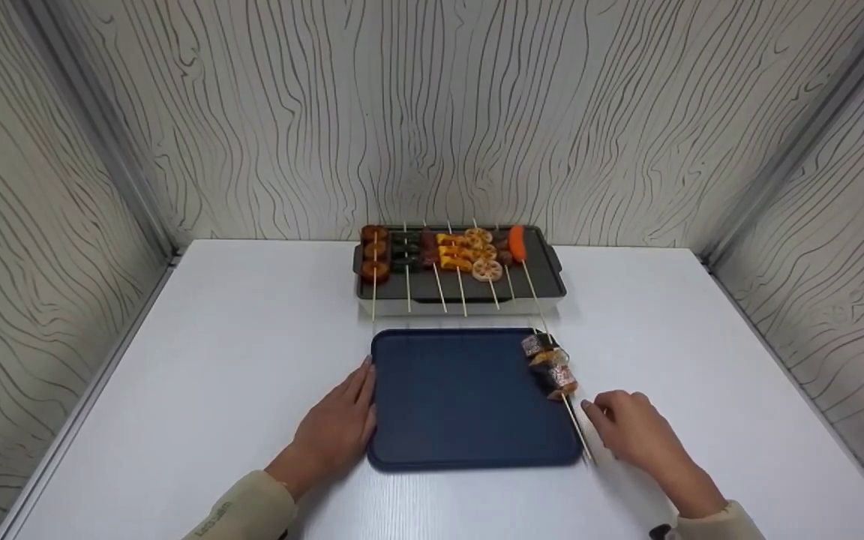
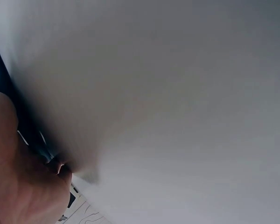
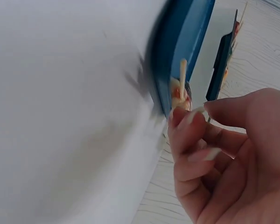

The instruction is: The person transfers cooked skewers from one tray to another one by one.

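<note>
My left hand [image 1: 338, 427] rests along the left edge of a dark blue tray [image 1: 469, 405], its fingers fairly straight against the rim. In the left wrist view, part of that hand [image 2: 25, 182] shows beside the tray's dark side [image 2: 4, 79]. A skewer of fish-like chunks [image 1: 552, 367] with dark, silvery skin lies along the tray's right edge, its stick reaching past the near right corner. Just right of this stick is my right hand [image 1: 638, 435], fingers loosely curled around nothing. The right wrist view has the stick end [image 3: 183, 74] beyond the fingertips [image 3: 179, 114].
Behind the tray stands a rectangular grill [image 1: 394, 289] with a dark plate. Across it lie several skewers, among them lotus root slices [image 1: 487, 270], yellow pieces [image 1: 454, 251] and an orange sausage [image 1: 517, 244]. Patterned walls [image 1: 417, 112] enclose the white table [image 1: 252, 315] at back and sides.
</note>
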Tool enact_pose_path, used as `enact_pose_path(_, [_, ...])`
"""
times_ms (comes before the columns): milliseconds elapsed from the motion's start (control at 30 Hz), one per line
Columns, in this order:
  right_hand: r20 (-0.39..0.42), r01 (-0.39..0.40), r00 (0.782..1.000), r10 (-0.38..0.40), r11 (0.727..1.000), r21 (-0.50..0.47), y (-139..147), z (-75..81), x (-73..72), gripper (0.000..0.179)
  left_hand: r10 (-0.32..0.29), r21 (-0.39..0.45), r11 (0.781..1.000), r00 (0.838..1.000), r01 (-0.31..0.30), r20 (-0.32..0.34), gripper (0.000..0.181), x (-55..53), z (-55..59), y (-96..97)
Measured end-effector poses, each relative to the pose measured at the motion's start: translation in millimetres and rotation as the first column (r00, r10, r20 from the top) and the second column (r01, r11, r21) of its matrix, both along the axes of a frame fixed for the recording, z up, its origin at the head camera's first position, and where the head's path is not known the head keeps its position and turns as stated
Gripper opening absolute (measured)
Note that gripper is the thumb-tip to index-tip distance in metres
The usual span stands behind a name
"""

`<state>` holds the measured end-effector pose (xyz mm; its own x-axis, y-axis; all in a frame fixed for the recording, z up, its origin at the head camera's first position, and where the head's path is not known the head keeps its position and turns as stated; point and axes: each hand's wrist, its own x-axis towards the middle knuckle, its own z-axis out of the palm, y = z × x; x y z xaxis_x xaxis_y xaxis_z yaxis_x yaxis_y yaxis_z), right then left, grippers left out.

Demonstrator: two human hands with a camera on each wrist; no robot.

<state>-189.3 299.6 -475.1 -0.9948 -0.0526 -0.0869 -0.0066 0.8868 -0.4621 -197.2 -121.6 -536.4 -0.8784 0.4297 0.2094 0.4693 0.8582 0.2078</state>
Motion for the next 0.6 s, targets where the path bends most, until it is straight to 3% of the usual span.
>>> enact_pose_path(300, [-0.063, -0.108, 0.993, 0.101, 0.986, -0.129, 32, 19.4, -19.4, 0.025, -0.007, 0.014, 1.0, 1.0, 0.007, 0.002, 0.056, -2.8, -7.2, -1.2])
enact_pose_path(600, [-0.03, -0.088, 0.996, 0.083, 0.953, -0.288, 49, 25.7, -52.6, 0.04, 0.012, -0.009, 1.0, 0.999, -0.011, 0.036, 0.058, -5.5, -11.5, -2.5])
